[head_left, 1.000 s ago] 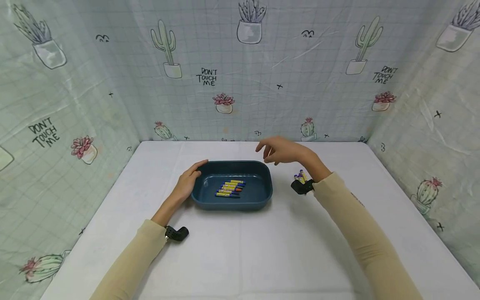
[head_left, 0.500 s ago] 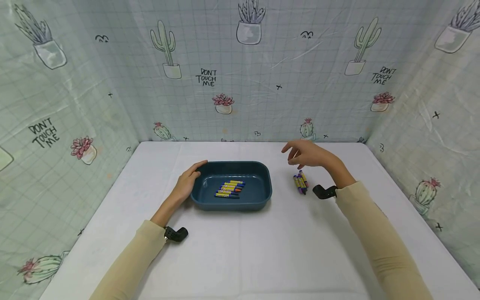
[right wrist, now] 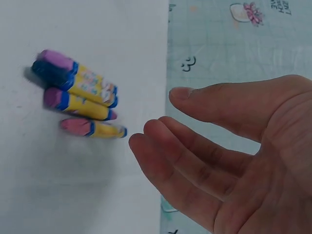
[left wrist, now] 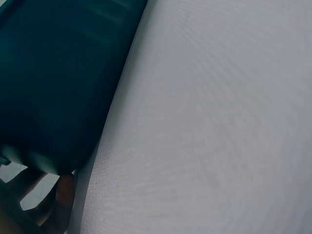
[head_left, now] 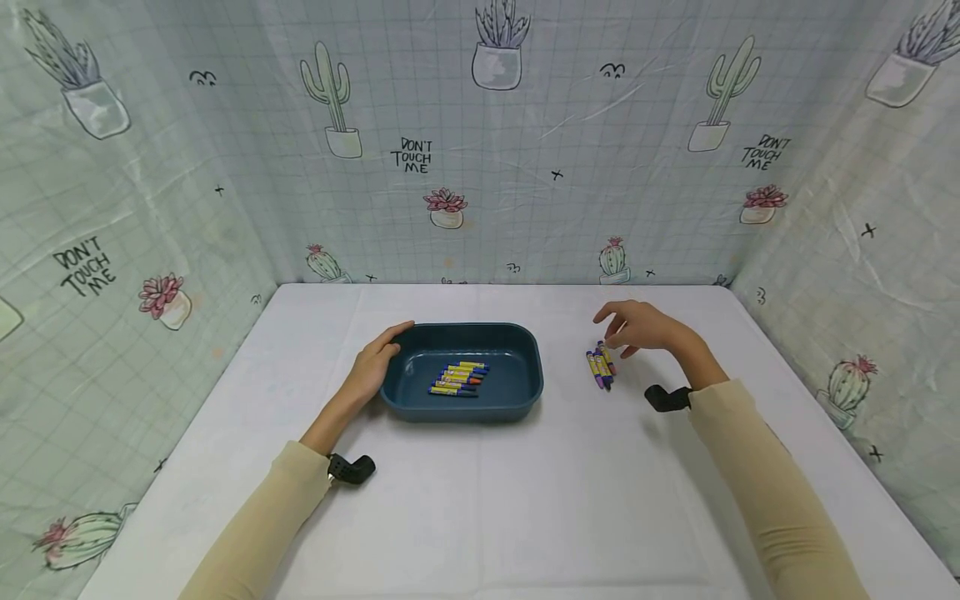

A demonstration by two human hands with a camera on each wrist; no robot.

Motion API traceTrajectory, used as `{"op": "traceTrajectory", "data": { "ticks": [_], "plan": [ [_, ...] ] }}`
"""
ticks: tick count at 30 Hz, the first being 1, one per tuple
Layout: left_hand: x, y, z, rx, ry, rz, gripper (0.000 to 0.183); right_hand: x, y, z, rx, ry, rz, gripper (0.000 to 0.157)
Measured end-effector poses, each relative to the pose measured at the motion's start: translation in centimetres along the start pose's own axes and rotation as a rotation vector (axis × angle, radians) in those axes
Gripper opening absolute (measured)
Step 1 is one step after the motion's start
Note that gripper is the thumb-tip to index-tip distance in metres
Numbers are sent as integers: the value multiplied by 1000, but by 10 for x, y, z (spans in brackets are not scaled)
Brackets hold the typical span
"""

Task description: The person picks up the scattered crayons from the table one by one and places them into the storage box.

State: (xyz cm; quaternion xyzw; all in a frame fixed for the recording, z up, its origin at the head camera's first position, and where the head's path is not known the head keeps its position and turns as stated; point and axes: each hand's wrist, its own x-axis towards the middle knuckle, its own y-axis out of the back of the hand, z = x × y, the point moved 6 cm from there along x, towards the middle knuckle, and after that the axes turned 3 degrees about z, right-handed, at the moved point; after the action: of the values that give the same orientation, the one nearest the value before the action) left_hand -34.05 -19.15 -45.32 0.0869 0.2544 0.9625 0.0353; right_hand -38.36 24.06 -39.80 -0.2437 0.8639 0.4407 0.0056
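My left hand (head_left: 369,364) grips the left end of a dark blue tray (head_left: 465,412), thumb over the rim and fingers along the outside. In the left wrist view its fingers (left wrist: 62,202) press against the end wall of the tray (left wrist: 53,97). Several crayons (head_left: 459,377) in yellow wrappers lie side by side in the tray. My right hand (head_left: 647,327) hovers over the far end of several loose crayons (head_left: 600,367) on the table. Seen from the right wrist, the parted thumb and fingers hold nothing, with fingertips near a pink crayon (right wrist: 78,126).
A white cloth covers the table (head_left: 480,500). Curtains printed with cacti (head_left: 480,167) stand behind it and along both sides. Black wrist cameras, such as the right one (head_left: 666,398), jut inward from both wrists.
My right hand has moved right from beside the tray's far corner, then down towards the loose crayons, uncovering them. My left hand and the tray have stayed put.
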Motion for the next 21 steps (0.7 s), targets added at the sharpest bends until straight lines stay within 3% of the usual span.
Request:
{"op": "traceTrajectory", "data": {
  "ticks": [10, 21],
  "plan": [
    [-16, 4, 38, 7, -5, -24, 46, 0, -11, 26, 50, -88, -57, 52],
    [-18, 5, 41, -5, -3, -29, 46, 1, -20, 34, 120, -95, -103, 59]
  ]
}}
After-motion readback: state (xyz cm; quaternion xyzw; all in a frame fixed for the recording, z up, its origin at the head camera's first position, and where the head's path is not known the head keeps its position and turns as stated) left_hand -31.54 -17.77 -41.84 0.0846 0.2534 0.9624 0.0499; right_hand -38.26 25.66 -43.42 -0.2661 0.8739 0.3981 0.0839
